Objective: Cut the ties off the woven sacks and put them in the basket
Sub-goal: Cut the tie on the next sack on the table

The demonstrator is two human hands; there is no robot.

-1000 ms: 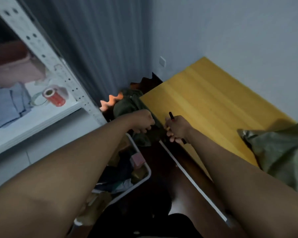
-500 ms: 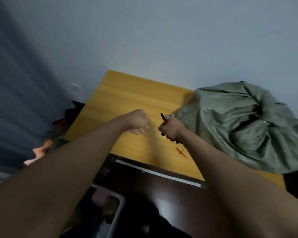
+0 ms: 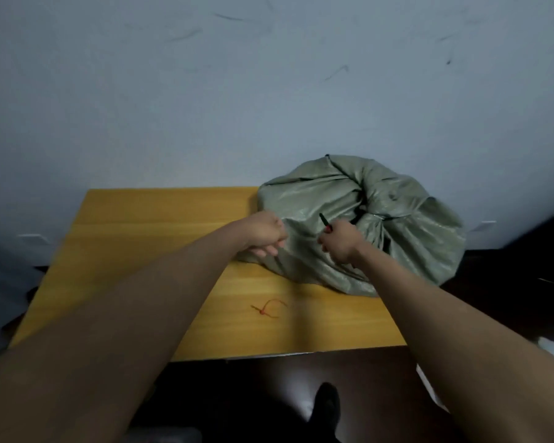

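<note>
Currently, a bulky grey-green woven sack (image 3: pixel 365 219) is seen lying on the far right part of a yellow wooden table (image 3: pixel 147 238), its gathered neck facing up and toward the right. Something dark (image 3: pixel 360 214) is visible at the gathered neck; whether it is a tie cannot be told.

The right hand (image 3: pixel 339 241) is curled round a thin black-handled cutting tool (image 3: pixel 325 221); only the dark end sticking up out of the fist is shown, so the tool type cannot be confirmed. The hand is held over the near-left side of the sack, just near of the gathered neck; contact with the sack cannot be told.

The left hand (image 3: pixel 266 235) is held as a fist at the sack's left edge, fingers curled under. Whether sack fabric or anything else is pinched in it cannot be told.

A thin red cut tie (image 3: pixel 267 310), looped with loose ends, is lying flat on the bare table, near of the sack and well apart from both hands, between the two forearms.

The basket is not in view.

A pale blue-grey scuffed wall (image 3: pixel 269 91) is seen behind the table. A dark glossy floor (image 3: pixel 269 394) is seen near of the table edge, with a dark shoe (image 3: pixel 327 406) on it.
</note>
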